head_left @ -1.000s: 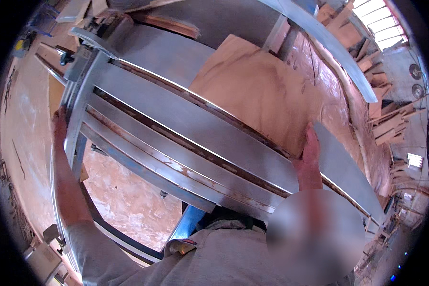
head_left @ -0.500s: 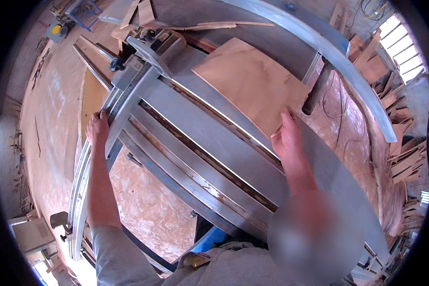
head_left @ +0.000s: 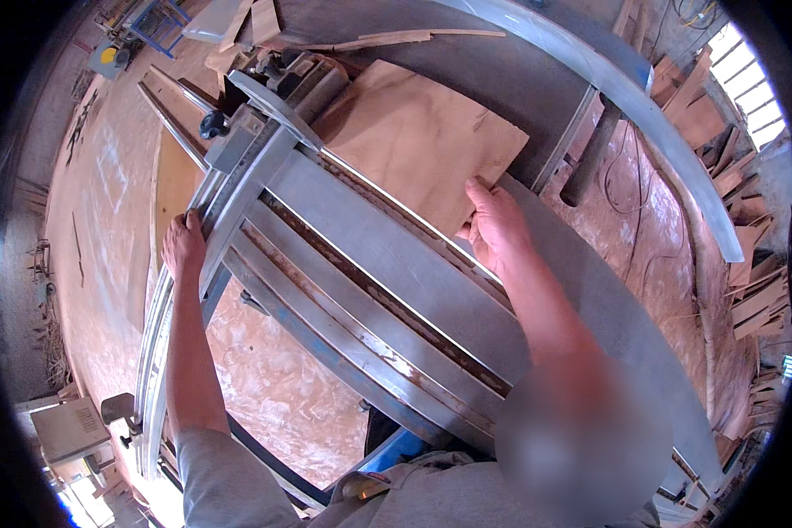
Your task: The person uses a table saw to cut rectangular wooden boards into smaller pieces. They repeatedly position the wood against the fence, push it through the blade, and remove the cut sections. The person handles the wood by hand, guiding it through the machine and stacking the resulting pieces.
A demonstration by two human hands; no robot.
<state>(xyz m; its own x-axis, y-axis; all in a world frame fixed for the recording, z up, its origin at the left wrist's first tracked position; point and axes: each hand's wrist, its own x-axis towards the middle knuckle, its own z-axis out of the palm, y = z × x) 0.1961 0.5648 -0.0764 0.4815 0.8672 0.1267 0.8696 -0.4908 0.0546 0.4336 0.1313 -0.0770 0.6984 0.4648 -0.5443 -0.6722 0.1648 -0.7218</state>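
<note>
A flat, light-brown wooden board (head_left: 422,136) lies on the grey metal table of a sliding table saw (head_left: 378,220). Its left end reaches up to the upright metal plate (head_left: 277,109) at the far left of the table, where the contact is hard to make out. My right hand (head_left: 497,222) grips the board's near right corner, thumb on top and the other fingers curled at the edge. My left hand (head_left: 185,246) is closed over the curved-looking metal fence rail (head_left: 224,211) at the left side of the saw.
A dark knob (head_left: 212,124) sits on the fence. Thin wood strips (head_left: 405,39) lie on the far part of the table. A long metal rail (head_left: 581,57) runs along the far right side. Offcuts (head_left: 752,299) are heaped at the right wall. Sawdust covers the floor.
The board has slid left toward the upright plate, turning slightly. My right hand has moved left with it, still gripping its corner. My left hand stays on the rail.
</note>
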